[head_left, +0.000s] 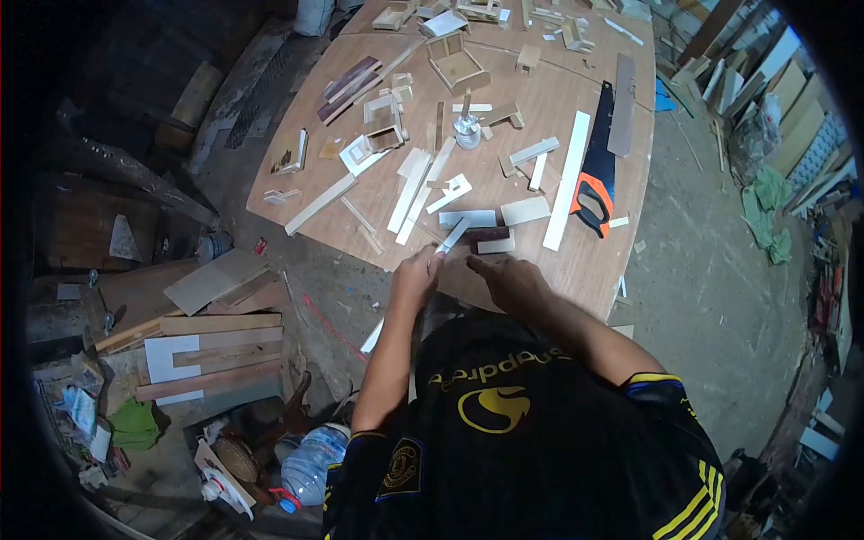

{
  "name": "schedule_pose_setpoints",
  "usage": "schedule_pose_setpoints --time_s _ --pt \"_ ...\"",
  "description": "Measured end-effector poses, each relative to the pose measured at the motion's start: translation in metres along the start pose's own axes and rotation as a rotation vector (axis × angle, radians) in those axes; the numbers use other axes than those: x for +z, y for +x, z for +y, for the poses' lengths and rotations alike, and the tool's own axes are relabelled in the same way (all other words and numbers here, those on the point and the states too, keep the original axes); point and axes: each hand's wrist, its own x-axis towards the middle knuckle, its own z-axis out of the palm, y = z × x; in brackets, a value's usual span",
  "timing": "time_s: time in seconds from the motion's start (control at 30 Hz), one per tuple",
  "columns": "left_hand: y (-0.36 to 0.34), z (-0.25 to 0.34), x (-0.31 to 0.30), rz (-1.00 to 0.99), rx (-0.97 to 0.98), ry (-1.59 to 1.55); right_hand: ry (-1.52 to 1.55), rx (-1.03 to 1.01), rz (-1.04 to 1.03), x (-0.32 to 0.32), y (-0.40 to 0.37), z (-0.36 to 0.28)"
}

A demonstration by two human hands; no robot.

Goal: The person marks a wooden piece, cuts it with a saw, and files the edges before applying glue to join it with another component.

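My left hand is closed around a narrow, pale, flat strip, which points up and to the right over the near part of the table. To its right, my right hand has a finger stretched out toward the left and appears to hold nothing; its other fingers are partly hidden. Just beyond its fingertips lie a dark brown wood block and a small pale wood block. A white-faced wood piece sits behind the strip's tip, beside a pale rectangular board.
An orange-handled handsaw lies at the table's right beside a long white board. A clear jar stands mid-table among wood strips and small wooden frames. Boards and a large plastic bottle are on the left floor.
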Motion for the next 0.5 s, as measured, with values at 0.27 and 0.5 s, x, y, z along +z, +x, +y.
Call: schedule_pose_setpoints --time_s 0.27,0.5 --pt "0.026 -0.032 0.0 0.0 0.053 0.04 0.029 0.167 -0.089 -0.038 -0.001 -0.023" --pt "0.069 -0.038 -0.032 -0.132 0.091 0.002 -0.052 0.18 0.133 -0.017 0.049 -0.043"
